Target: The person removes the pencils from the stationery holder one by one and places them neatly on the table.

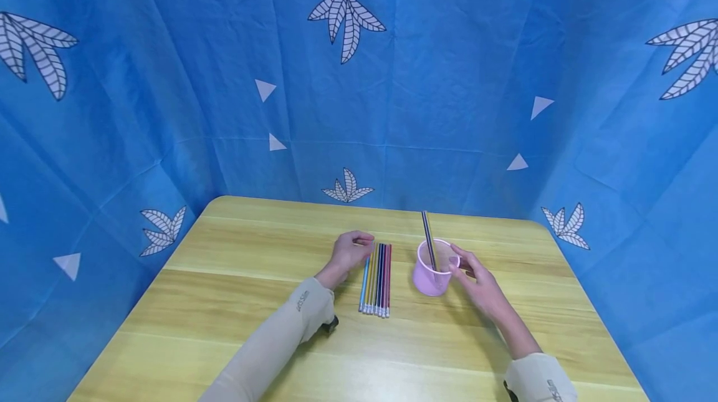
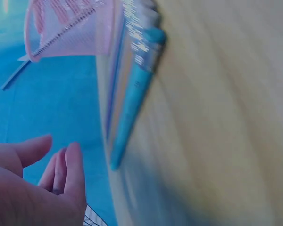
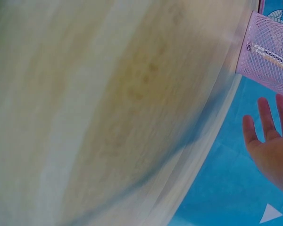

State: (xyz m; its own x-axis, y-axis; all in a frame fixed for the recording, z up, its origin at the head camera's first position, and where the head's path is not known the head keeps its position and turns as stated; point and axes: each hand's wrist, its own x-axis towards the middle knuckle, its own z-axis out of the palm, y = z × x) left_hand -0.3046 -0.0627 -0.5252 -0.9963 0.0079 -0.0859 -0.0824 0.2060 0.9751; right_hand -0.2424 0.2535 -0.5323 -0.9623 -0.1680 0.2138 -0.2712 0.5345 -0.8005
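Several pencils (image 1: 379,280) lie side by side in a row on the table, eraser ends toward me, from light blue on the left to red on the right. My left hand (image 1: 350,251) hovers by the far end of the row. In the left wrist view its thumb and fingers stand apart with nothing between them, near the light blue pencil (image 2: 135,96). A pink mesh pencil cup (image 1: 430,283) stands right of the row, with a few dark and yellow pencils (image 1: 429,234) leaning in it. My right hand (image 1: 478,282) is at the cup's right side, fingers spread around its rim.
The wooden table (image 1: 224,321) has rounded far corners. A blue patterned curtain (image 1: 437,90) hangs behind it and along both sides. Beige sleeves (image 1: 275,339) cover my forearms.
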